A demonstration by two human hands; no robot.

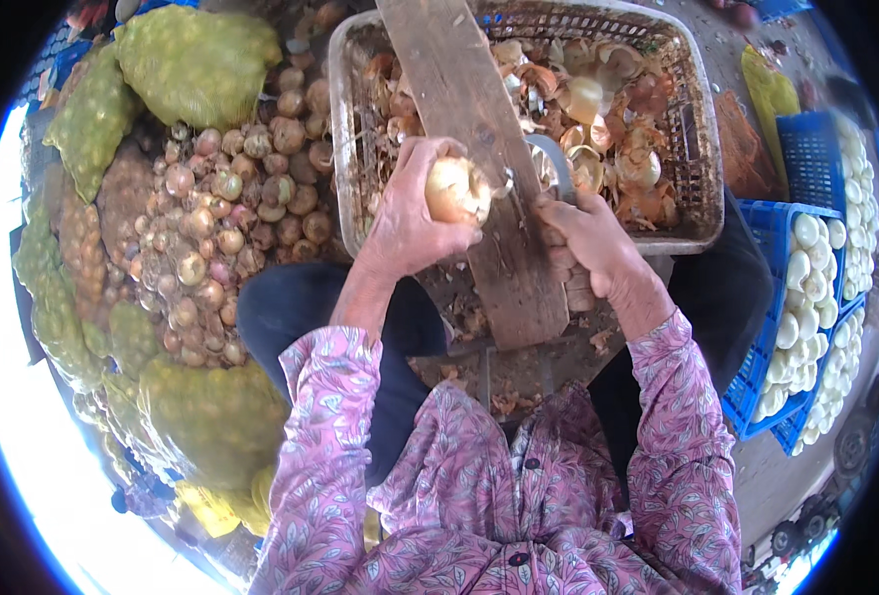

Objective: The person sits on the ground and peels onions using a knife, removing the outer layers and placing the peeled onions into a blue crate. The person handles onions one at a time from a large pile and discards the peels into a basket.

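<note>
My left hand (407, 212) grips a pale onion (456, 192) over the left edge of a worn wooden board (477, 126). The onion's outer skin looks partly torn. My right hand (584, 242) is closed round the handle of a knife with a curved metal blade (555, 160), at the board's right edge. My fingers hide most of the handle. The board lies across a dirty plastic basket (340, 149) that holds loose brown onion skins (637, 160).
To the left lies a large heap of unpeeled onions (201, 223), with green mesh sacks (198, 67) behind and beside it. Blue crates (759, 297) of peeled white onions (804, 286) stand at the right. Onion skins litter the floor between my knees.
</note>
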